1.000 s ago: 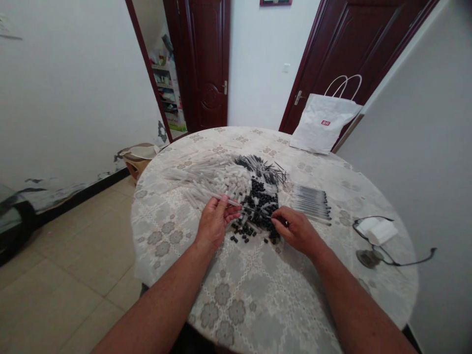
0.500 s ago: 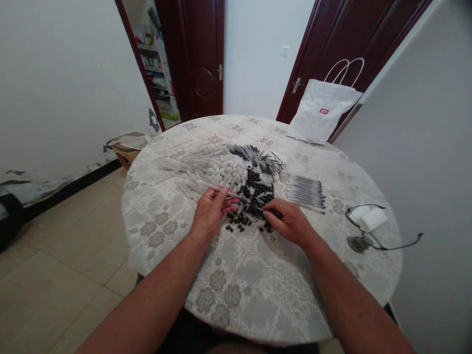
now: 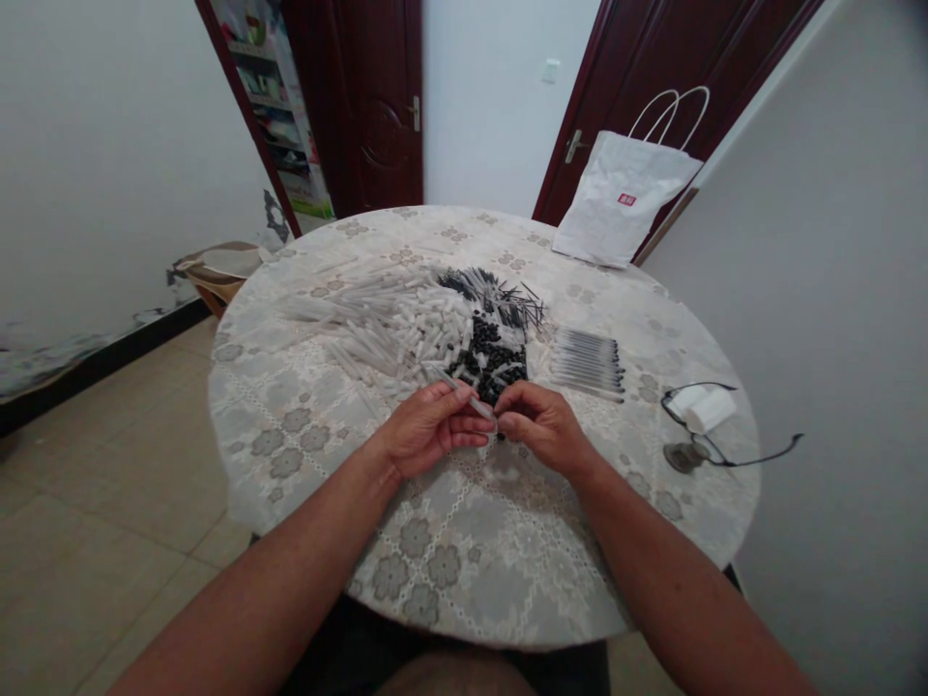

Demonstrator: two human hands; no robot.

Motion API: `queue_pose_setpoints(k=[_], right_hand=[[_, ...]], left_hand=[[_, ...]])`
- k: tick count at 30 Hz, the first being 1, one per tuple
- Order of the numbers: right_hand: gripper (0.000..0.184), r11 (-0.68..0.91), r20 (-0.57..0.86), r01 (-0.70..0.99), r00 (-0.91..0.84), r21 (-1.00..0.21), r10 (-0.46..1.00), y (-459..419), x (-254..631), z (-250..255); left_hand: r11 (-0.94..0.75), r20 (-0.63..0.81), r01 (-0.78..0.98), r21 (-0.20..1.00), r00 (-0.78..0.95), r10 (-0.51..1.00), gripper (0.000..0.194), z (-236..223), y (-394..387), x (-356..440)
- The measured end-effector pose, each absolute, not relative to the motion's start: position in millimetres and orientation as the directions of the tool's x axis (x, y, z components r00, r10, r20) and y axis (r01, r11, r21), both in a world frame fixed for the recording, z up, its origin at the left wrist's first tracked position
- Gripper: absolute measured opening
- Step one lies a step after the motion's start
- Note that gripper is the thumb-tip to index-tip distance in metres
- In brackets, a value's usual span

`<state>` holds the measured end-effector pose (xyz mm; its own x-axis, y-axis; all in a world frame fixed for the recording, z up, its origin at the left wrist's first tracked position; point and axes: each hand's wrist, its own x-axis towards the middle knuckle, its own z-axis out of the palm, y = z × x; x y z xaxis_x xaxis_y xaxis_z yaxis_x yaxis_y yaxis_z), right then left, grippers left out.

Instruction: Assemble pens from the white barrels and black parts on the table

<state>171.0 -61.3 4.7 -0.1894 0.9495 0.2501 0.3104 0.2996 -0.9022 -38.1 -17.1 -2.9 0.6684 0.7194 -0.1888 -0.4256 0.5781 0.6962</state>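
Note:
My left hand [image 3: 427, 427] pinches a translucent pen barrel [image 3: 479, 406] between thumb and fingers, its tip pointing to the right. At that end, my right hand [image 3: 542, 425] is closed in a pinch, almost touching the left fingertips. Whatever lies in the right fingers is too small to make out. Just beyond both hands spreads a pile of small black pen parts [image 3: 500, 360]. To its left lie short white pieces [image 3: 440, 326] and many clear pen barrels [image 3: 352, 319]. Dark-tipped refills [image 3: 497, 292] are heaped behind.
A neat row of clear pens with black ends [image 3: 589, 363] lies right of the piles. Further right are eyeglasses [image 3: 754, 462], a white roll [image 3: 709, 410] and a dark round object [image 3: 685, 456]. A white paper bag [image 3: 616, 198] stands at the back of the round table [image 3: 464, 590].
My right hand has moved left from the black parts to the end of the barrel. My left hand has brought the barrel nearer to me. The view has shifted slightly.

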Motion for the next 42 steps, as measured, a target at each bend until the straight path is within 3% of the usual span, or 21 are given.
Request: queue_pose_setpoints(k=[3,7,13,16,24,26,28,31,33,36,39,42], right_hand=[[0.022,0.35,0.242,0.526,-0.264,-0.775,0.934,-60,183,14],[0.012,0.422,0.104,0.808,-0.418,-0.411,0.902,-59,191,20],[0.015,0.407,-0.09,0.912,-0.41,-0.044,0.908,-64,167,18],[0.018,0.412,-0.124,0.911,-0.406,0.028,0.905,-66,159,19],[0.017,0.416,-0.166,0.906,-0.4,0.081,0.902,-69,162,14],[0.016,0.419,-0.154,0.906,-0.407,0.054,0.9,-69,163,12],[0.013,0.443,-0.105,0.894,-0.447,-0.059,0.888,-67,165,11],[0.013,0.463,0.108,0.795,-0.46,-0.393,0.881,-63,167,9],[0.014,0.396,0.232,0.652,-0.327,-0.646,0.916,-61,167,7],[0.018,0.232,0.209,0.32,-0.106,-0.919,0.972,-58,162,2],[0.029,0.139,0.138,0.033,-0.026,-0.99,0.99,-56,155,-1],[0.031,0.1,0.101,-0.046,-0.005,-0.994,0.995,-53,153,-3]], left_hand=[[0.555,-0.22,-0.516,0.653,0.572,0.79,0.014,-3,-12,-39],[0.467,-0.266,-0.633,0.617,0.391,0.881,0.013,-5,-2,-42],[0.429,-0.269,-0.667,0.61,0.334,0.903,0.014,-7,1,-43],[0.407,-0.241,-0.682,0.608,0.33,0.913,0.012,-6,0,-43],[0.391,-0.211,-0.678,0.622,0.336,0.918,0.013,-4,-2,-43],[0.389,-0.207,-0.671,0.631,0.338,0.918,0.014,-3,-3,-42],[0.387,-0.199,-0.664,0.64,0.344,0.918,0.014,-3,-4,-42],[0.387,-0.186,-0.645,0.659,0.359,0.915,0.017,-4,-5,-40],[0.391,-0.18,-0.628,0.673,0.374,0.91,0.02,-5,-6,-39],[0.399,-0.168,-0.609,0.685,0.401,0.9,0.023,-6,-8,-37],[0.412,-0.163,-0.6,0.686,0.425,0.89,0.025,-4,-9,-36],[0.414,-0.159,-0.6,0.684,0.431,0.888,0.026,-3,-10,-36]])
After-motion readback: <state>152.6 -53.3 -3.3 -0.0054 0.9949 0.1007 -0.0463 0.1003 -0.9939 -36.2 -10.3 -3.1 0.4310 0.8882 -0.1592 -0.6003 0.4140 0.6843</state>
